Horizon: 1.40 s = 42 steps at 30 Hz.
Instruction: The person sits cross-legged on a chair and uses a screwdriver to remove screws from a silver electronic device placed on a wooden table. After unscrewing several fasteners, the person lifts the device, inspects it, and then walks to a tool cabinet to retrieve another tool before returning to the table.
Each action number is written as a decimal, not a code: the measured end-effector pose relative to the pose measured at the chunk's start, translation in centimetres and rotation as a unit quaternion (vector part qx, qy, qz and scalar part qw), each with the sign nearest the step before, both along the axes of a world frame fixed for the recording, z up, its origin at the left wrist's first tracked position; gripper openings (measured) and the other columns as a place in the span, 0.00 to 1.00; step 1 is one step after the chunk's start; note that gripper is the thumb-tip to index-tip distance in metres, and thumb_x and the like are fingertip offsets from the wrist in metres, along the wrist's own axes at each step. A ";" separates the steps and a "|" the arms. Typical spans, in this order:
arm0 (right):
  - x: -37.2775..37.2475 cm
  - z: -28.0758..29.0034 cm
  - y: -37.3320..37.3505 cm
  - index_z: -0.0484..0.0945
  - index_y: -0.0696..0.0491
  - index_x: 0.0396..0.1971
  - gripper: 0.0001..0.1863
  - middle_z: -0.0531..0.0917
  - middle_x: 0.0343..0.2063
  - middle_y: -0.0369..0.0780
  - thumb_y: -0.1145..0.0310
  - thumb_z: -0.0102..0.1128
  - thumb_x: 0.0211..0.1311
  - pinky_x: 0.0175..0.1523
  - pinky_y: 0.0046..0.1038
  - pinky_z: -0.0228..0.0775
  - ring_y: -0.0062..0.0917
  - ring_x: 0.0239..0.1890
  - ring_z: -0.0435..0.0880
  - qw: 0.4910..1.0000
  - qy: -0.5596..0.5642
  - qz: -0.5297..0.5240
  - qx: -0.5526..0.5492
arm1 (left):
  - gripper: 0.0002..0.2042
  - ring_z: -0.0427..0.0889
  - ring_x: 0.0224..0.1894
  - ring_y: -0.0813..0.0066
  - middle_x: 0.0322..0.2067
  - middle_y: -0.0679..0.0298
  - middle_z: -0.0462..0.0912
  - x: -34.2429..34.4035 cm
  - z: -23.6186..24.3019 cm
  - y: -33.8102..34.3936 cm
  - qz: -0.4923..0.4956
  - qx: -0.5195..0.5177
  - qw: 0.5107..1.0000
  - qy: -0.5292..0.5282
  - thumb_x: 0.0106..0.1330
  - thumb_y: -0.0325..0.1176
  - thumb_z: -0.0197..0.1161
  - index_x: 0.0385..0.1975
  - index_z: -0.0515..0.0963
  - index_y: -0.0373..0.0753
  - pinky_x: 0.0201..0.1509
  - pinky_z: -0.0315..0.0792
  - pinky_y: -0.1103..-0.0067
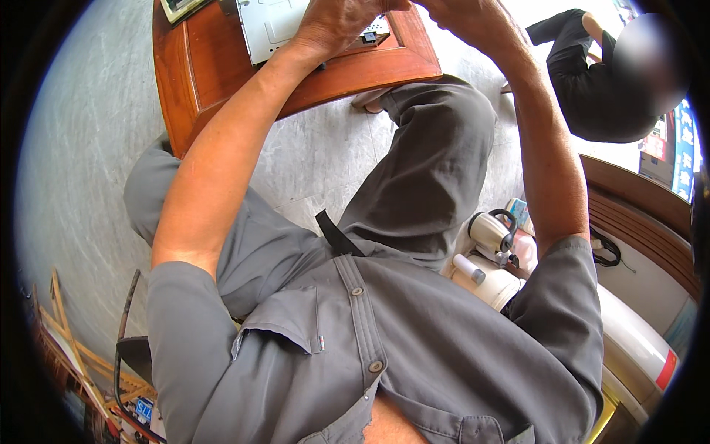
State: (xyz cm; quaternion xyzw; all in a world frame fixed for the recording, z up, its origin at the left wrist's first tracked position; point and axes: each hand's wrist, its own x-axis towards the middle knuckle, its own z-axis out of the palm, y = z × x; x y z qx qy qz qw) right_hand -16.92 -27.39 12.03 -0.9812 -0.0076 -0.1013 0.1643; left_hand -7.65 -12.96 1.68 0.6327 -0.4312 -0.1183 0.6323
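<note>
At the top edge, my left hand point(344, 16) is over a white metal case point(270, 26) on a reddish wooden table point(200, 63), its fingers bent and partly cut off by the frame. My right hand point(462, 21) is just right of it, over the table's right part, fingers bent inward and also cropped. The two hands nearly meet; what they grip is out of sight. A small black part point(370, 37) shows on the case's perforated side, below my left hand. A framed flat item point(177, 9) lies at the table's back left corner.
Another person in dark clothing point(592, 96) is at the upper right. A steel kettle point(489, 231), a white cylinder point(466, 266) and cables point(606, 248) are low on my right, beside a wooden edge point(651, 207). Wooden slats point(74, 348) stand at lower left.
</note>
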 end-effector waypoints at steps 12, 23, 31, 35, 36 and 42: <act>0.8 1.0 -0.2 0.79 0.64 0.24 0.21 0.80 0.23 0.58 0.60 0.59 0.68 0.36 0.44 0.73 0.51 0.28 0.83 0.996 0.051 -0.023 -0.069 | 0.08 0.83 0.41 0.81 0.36 0.66 0.88 0.8 -0.9 -0.9 -0.108 -0.140 0.984 -0.021 0.71 0.24 0.62 0.46 0.84 0.35 0.48 0.76 0.80; 1.3 1.0 -0.7 0.79 0.63 0.22 0.24 0.78 0.20 0.57 0.56 0.63 0.68 0.31 0.45 0.69 0.52 0.24 0.80 0.983 0.070 -0.002 -0.168 | 0.06 0.82 0.38 0.80 0.36 0.59 0.89 0.9 -3.0 -1.8 -0.085 -0.098 0.991 0.014 0.71 0.22 0.61 0.42 0.84 0.30 0.44 0.78 0.79; 1.6 -0.6 -1.8 0.79 0.63 0.20 0.24 0.79 0.21 0.57 0.57 0.61 0.68 0.34 0.49 0.70 0.53 0.27 0.81 0.990 0.010 0.013 -0.139 | 0.06 0.80 0.30 0.76 0.28 0.52 0.85 0.1 -1.9 -1.1 -0.007 -0.075 0.996 -0.045 0.69 0.28 0.67 0.34 0.82 0.30 0.38 0.75 0.73; 1.8 -0.2 -0.5 0.80 0.63 0.23 0.22 0.80 0.23 0.57 0.57 0.60 0.67 0.37 0.48 0.72 0.52 0.30 0.83 0.991 0.054 -0.019 -0.119 | 0.08 0.77 0.27 0.73 0.27 0.51 0.83 0.7 -1.4 -0.1 0.024 -0.011 0.997 -0.073 0.68 0.31 0.69 0.34 0.82 0.32 0.36 0.74 0.72; 1.8 0.1 -0.1 0.80 0.63 0.23 0.22 0.81 0.24 0.58 0.57 0.61 0.67 0.37 0.48 0.72 0.52 0.31 0.83 0.991 0.064 -0.033 -0.110 | 0.08 0.77 0.27 0.72 0.27 0.51 0.82 0.9 -1.4 0.0 0.034 0.015 0.995 -0.089 0.68 0.32 0.69 0.35 0.83 0.33 0.37 0.74 0.72; 1.6 -0.1 -0.5 0.82 0.64 0.26 0.22 0.82 0.25 0.58 0.56 0.62 0.67 0.35 0.45 0.73 0.49 0.29 0.84 0.991 0.057 -0.021 -0.119 | 0.10 0.80 0.29 0.73 0.28 0.53 0.84 0.3 -2.0 -0.7 0.014 -0.043 0.998 -0.053 0.66 0.31 0.71 0.45 0.86 0.37 0.38 0.75 0.72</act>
